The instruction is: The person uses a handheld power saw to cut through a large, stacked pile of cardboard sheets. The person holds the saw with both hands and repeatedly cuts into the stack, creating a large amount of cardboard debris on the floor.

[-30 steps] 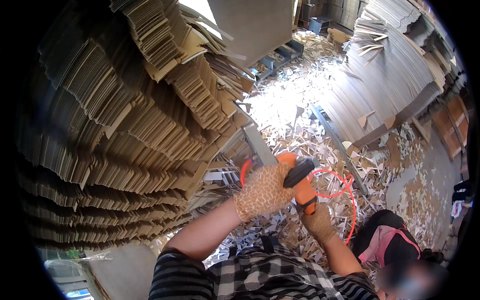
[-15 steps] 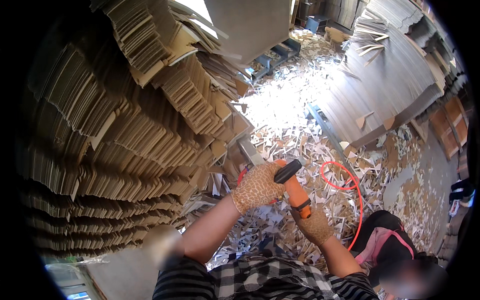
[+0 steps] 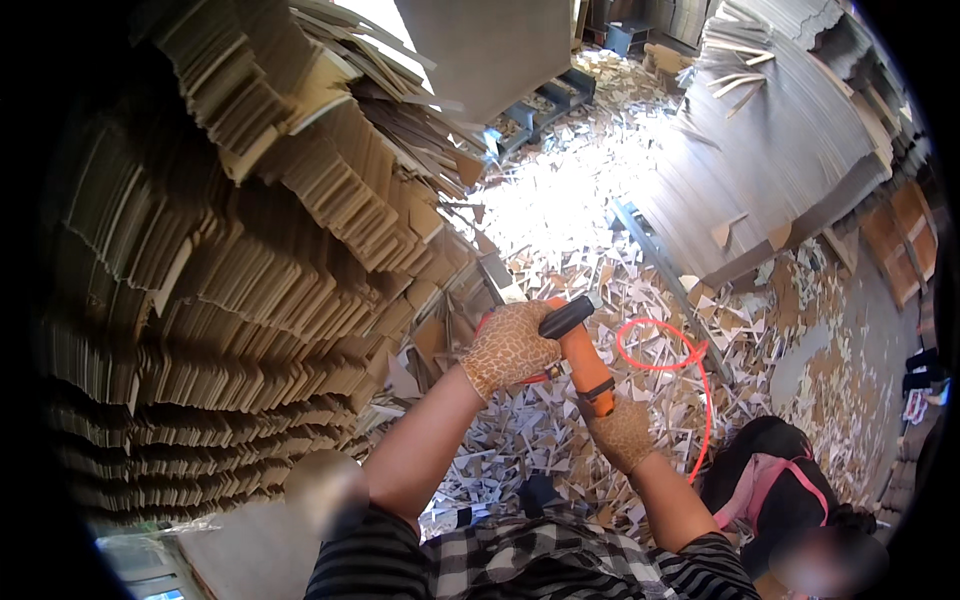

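Both my hands wear tan gloves with a brown mottled pattern and hold an orange and black power tool (image 3: 584, 362) at chest height, over the littered floor. My left hand (image 3: 512, 348) is closed around its upper end, by a black cylindrical part that points up and right. Around the lower end of the orange body, below a black band, my right hand (image 3: 620, 432) is closed. The tool's working end is too small to make out. A red hose (image 3: 708, 405) loops over the scraps right of the tool; where it joins is hidden.
Tall cardboard stacks (image 3: 270, 270) rise close on my left. Another big stack (image 3: 770, 165) stands at the right, beside a blue metal bar (image 3: 655, 255). Cardboard scraps (image 3: 545, 230) cover the floor. A person in black and pink (image 3: 765, 475) is near at lower right; another (image 3: 325, 490) at lower left.
My hands and the tool have shifted slightly left in the picture, still held the same way. The whole view has turned a little, and the hose loop appears further left.
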### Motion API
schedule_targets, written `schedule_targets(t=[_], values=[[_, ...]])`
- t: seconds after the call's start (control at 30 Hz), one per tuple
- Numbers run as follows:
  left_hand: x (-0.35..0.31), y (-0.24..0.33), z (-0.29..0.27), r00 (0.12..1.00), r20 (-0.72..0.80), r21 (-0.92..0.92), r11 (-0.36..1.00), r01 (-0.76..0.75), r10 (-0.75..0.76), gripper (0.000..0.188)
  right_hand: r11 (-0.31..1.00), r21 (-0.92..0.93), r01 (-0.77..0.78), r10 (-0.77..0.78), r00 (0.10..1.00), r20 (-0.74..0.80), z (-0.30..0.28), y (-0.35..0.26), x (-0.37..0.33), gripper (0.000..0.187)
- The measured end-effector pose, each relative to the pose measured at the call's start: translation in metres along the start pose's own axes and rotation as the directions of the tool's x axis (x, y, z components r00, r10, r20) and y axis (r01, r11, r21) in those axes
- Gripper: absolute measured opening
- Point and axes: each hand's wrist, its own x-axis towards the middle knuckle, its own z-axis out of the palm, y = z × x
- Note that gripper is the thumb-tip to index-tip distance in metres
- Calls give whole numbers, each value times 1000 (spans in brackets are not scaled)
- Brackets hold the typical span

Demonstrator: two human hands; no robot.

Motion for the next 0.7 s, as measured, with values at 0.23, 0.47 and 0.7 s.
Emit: schedule_targets(t=[0.23, 0.47, 0.7], values=[[-15, 15, 18, 998, 58, 132, 991, -13, 6, 39, 980, 198, 5, -3, 1000, -13, 11, 7, -26, 34], [-19, 41, -14, 1000, -8, 66, 998, -16, 16, 36, 979, 198, 41, -23, 995, -93, -13, -22, 2, 37], [-11, 16, -10, 998, -60, 97, 995, -21, 27, 35, 993, 80, 89, -92, 995, 38, -18, -28, -5, 40]])
